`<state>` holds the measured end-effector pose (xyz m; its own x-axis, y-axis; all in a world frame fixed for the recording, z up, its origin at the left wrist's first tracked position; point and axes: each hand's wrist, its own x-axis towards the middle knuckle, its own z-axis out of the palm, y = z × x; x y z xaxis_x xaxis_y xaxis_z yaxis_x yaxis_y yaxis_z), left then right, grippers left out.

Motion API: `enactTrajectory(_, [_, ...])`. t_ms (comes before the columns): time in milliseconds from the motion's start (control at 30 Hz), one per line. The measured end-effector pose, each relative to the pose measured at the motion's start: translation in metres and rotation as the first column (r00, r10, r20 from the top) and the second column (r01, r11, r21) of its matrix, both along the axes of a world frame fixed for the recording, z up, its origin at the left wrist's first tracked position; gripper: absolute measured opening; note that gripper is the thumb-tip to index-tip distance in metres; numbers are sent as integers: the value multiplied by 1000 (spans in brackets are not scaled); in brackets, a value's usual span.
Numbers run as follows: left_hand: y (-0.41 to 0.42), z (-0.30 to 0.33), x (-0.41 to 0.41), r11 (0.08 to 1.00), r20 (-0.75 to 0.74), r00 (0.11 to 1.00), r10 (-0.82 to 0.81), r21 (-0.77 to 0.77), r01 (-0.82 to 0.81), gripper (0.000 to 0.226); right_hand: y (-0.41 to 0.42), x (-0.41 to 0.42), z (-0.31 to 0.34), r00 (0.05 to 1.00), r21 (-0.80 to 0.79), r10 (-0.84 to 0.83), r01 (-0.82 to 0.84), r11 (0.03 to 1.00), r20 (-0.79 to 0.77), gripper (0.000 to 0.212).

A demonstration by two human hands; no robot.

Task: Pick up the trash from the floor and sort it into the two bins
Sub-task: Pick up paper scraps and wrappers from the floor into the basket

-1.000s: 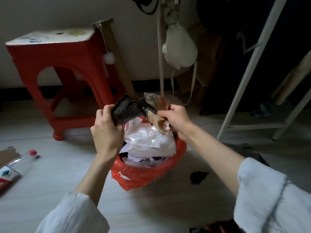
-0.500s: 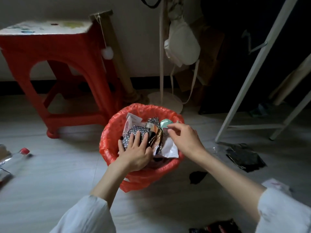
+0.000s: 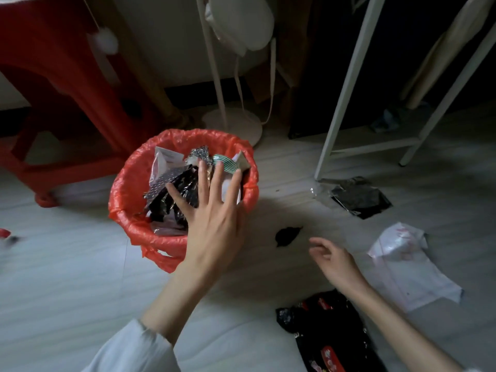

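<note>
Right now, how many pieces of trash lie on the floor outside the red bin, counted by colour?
Black or dark: 3, the small scrap, the foil wrapper, the black-and-red packet.
White: 1, the plastic bag.
Total: 4.

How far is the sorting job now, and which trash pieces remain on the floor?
Done: the red-lined bin already holds many wrappers. In hand: the left hand presses them down with straight fingers; the right hand is empty. Left on the floor: a black scrap, a dark foil wrapper, a white plastic bag and a black-and-red wrapper.
</note>
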<state>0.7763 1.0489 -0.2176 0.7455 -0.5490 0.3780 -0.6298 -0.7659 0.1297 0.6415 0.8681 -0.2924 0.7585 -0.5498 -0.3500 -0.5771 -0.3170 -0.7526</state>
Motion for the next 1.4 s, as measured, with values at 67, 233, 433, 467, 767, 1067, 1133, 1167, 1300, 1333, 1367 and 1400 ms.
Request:
enactTrajectory(67, [-10,-5,-18,997,24,997,-67,36,66,60,-10,-14,-19,997,-1,18,-18,1000,-74,33])
enactTrajectory(233, [-35,-61,-61,884,-98,905,-413,198,425,52,-25,-43,-45,984,-84,-26,12,996,-177,35])
enactTrajectory(433, [-43,-144,-110,670,-666,682,-304,360,650,60,-18,-93,-79,936,-218,159,-234,948,-315,62])
enactTrajectory(467, [-42,-152,-115,650,-702,651,-288,356,672,66,-16,-101,-85,910,-212,212,-300,930,-355,73])
enactTrajectory(767, [-46,-188,-153,664,-684,693,-227,411,624,97,9,-127,-112,802,-357,287,-513,780,-524,87])
enactTrajectory(1067, [-48,-195,-151,748,-573,719,-393,257,612,22,13,-130,-118,910,-559,319,-415,718,-267,36])
enactTrajectory(1133, [-51,-184,-142,802,-507,757,-412,193,566,19,5,-123,-110,928,-600,313,-369,710,-200,27])
enactTrajectory(1167, [-55,-173,-135,832,-476,775,-415,147,535,17,0,-117,-102,942,-629,300,-327,705,-154,24])
enactTrajectory(1300, [-72,-120,-91,889,-336,838,-430,4,458,25,-19,-72,-52,960,-745,275,-148,650,49,43])
enactTrajectory(1333, [-74,-101,-79,891,-301,848,-436,-8,455,26,-22,-59,-36,957,-766,277,-115,633,85,49])
enactTrajectory(1367, [-76,-82,-68,892,-260,860,-439,-14,451,28,-26,-47,-21,951,-782,287,-90,617,117,54])
enactTrajectory(1400, [-75,-63,-58,897,-217,873,-436,-23,442,30,-28,-35,-5,942,-794,304,-78,603,138,58])
